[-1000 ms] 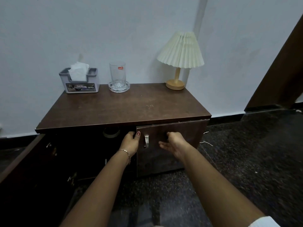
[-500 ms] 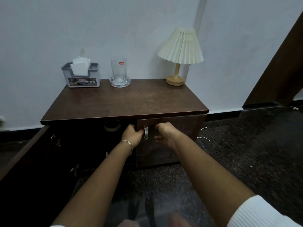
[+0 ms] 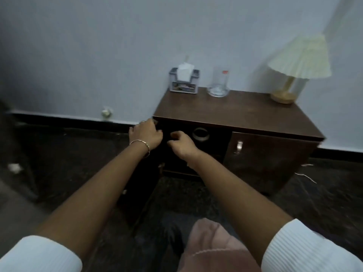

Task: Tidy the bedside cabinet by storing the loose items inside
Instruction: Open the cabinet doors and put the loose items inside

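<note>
The dark brown bedside cabinet (image 3: 235,114) stands against the wall, right of centre. Its right door (image 3: 265,163) is closed, with a metal handle (image 3: 238,147). The left door (image 3: 141,185) hangs open toward me and is dark and blurred. My left hand (image 3: 146,134) curls over the top edge of that open door, by the cabinet's left corner. My right hand (image 3: 181,144) hovers in front of the open compartment, fingers curled with nothing seen in them. Inside the dark compartment sits a ring-shaped item (image 3: 200,134).
On the cabinet top stand a grey tissue holder (image 3: 184,81), a clear glass on a glass dish (image 3: 219,83) and a pleated lamp (image 3: 298,61). A knee in pink cloth (image 3: 212,242) is at the bottom. The floor is dark, and a thin wire (image 3: 306,174) lies at the right.
Both hands left the right door's handle and moved left to the open side. The right door now looks closed. The view has swung to the left.
</note>
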Demonstrator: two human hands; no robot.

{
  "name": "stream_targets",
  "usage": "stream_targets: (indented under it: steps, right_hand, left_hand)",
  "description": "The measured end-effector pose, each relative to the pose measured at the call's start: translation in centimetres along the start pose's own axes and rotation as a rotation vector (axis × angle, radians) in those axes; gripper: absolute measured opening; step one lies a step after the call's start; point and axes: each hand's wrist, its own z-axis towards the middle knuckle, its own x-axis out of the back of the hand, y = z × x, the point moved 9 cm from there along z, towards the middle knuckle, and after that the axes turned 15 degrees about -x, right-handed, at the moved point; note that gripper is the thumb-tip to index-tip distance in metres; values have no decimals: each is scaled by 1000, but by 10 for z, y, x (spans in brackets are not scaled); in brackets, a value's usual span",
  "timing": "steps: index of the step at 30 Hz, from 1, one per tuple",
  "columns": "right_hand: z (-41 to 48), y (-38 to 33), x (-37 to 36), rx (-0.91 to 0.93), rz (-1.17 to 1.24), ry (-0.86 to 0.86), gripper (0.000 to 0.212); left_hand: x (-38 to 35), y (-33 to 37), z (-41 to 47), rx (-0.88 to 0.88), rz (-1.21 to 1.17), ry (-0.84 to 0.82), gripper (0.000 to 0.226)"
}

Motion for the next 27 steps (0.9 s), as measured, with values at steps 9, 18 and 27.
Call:
stream_targets:
  steps: [9, 18, 27]
  right_hand:
    - [-42, -51, -143, 419, -636, -86, 44]
    - [-47, -47, -84, 500, -684, 197, 34]
    - [-24, 4, 17, 452, -587, 295, 30]
  left_hand:
    - [-16, -132, -100, 194, -502, -396, 23]
    - [-60, -72, -124, 242, -911, -748, 18]
    - [-134, 53, -91, 93, -1127, -871, 17]
